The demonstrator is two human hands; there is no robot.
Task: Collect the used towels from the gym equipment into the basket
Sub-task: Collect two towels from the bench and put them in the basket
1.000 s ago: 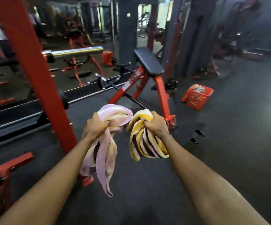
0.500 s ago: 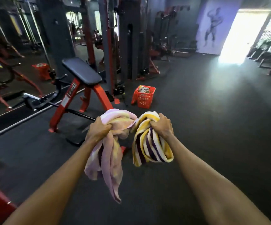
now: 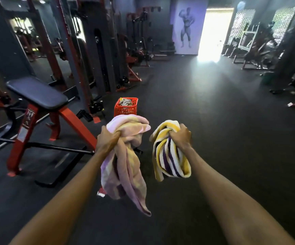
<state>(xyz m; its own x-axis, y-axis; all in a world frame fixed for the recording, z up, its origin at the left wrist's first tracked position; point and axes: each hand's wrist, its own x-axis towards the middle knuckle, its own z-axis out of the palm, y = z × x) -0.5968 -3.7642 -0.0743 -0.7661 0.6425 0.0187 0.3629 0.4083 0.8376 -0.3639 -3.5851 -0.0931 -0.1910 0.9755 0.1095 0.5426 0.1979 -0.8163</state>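
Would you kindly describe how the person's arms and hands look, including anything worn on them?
Both forearms are bare, with no sleeves in view. The left hand and right hand wear no gloves, and no watch, bracelet or ring shows on either.

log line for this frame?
left hand: pink towel | right hand: striped towel | basket: ahead on floor, already holds towels

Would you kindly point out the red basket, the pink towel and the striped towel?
red basket (image 3: 125,110): head view, on its front mesh wall.
pink towel (image 3: 123,172): head view, on the hanging folds below the left hand.
striped towel (image 3: 169,161): head view, on the bunched yellow, white and purple stripes.
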